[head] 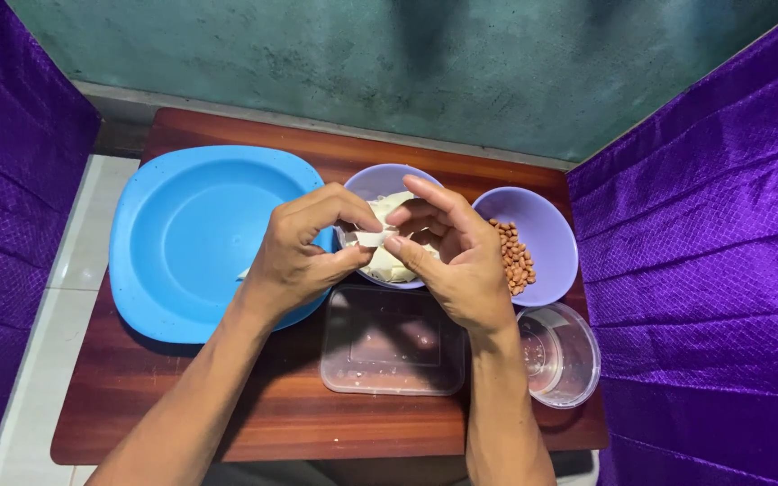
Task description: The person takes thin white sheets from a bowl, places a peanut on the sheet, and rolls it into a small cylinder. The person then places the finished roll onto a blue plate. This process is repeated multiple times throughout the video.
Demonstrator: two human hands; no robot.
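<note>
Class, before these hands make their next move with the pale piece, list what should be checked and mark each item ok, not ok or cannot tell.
1. Both hands on the piece: ok. The left hand and right hand pinch the white piece between their fingertips.
2. Piece held over a container: ok. It is above the middle purple bowl.
3. Blue plate free to receive things: ok, its hollow looks bare.
4. Rectangular clear container open: ok, no lid on it.
5. Peanuts contained: ok, they lie inside the right purple bowl.
6. Round clear tub steady on the table: cannot tell, it sits near the right edge.
</note>
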